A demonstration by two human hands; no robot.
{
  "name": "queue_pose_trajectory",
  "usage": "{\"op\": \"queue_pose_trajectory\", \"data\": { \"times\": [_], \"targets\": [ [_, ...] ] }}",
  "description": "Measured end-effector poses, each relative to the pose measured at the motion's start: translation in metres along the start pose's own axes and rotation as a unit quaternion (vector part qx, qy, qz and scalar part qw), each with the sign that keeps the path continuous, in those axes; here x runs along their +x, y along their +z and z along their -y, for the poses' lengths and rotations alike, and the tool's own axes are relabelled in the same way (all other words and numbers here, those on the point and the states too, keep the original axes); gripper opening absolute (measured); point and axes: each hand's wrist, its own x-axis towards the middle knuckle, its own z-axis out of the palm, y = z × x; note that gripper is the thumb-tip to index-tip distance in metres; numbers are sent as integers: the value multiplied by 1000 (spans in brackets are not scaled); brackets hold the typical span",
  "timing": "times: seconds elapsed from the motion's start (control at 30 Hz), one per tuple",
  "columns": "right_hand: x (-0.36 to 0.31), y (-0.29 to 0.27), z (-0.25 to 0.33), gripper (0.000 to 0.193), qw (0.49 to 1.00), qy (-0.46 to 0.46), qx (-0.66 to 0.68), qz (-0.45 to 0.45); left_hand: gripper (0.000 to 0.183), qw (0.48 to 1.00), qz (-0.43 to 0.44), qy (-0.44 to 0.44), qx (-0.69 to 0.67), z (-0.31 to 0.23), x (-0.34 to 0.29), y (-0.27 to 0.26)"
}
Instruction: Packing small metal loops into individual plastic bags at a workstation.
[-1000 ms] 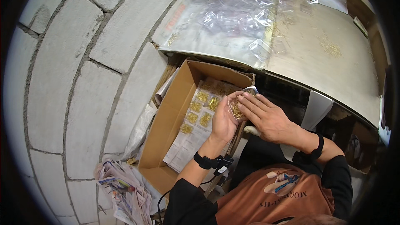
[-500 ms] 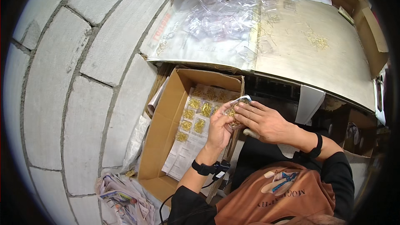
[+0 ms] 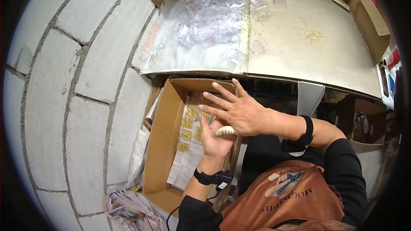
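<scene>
My right hand (image 3: pixel 243 113) is open, its fingers spread flat over the near right side of a cardboard box (image 3: pixel 159 145). A white wrapping (image 3: pixel 225 131) covers its thumb. Beneath it my left hand (image 3: pixel 216 142) lies palm up, thumb stretched out; the right hand hides its other fingers. No clear pack shows in either hand, though one under the right hand would be hidden. Inside the box, clear packs of thin gold-coloured metal pieces (image 3: pixel 187 123) lie in rows on printed paper sheets (image 3: pixel 182 167).
Beyond the box is a worktable (image 3: pixel 282 55), with a heap of clear plastic cases (image 3: pixel 214 17) and loose gold-coloured pieces (image 3: pixel 311 33). Pale block paving (image 3: pixel 92 132) lies to the left. A bag of crumpled paper (image 3: pixel 130 211) stands by the box's near corner.
The clear pack of gold-coloured pieces between my hands is no longer visible. My right hand has moved left over the box and spread its fingers; my left hand has turned palm up, slightly lower.
</scene>
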Motion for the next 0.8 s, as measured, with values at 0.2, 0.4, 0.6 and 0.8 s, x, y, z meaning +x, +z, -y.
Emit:
{"op": "queue_pose_trajectory", "data": {
  "times": [0.2, 0.4, 0.6, 0.8],
  "targets": [
    [6, 1, -1, 77, 984, 3, 164, 63, 82, 995, -99, 12, 28, 4, -1, -10],
    [25, -23, -14, 66, 999, 0, 37, -28, 84, 996, -58, 23, 61, 6, 3, 2],
    [28, 21, -7, 68, 996, -19, 49, 67, 79, 997, -59, 30, -27, 0, 0, -4],
    [36, -40, -20, 58, 956, -35, 232, -176, 47, 974, -128, 96, 163, -24, -21, -30]
  ]
}}
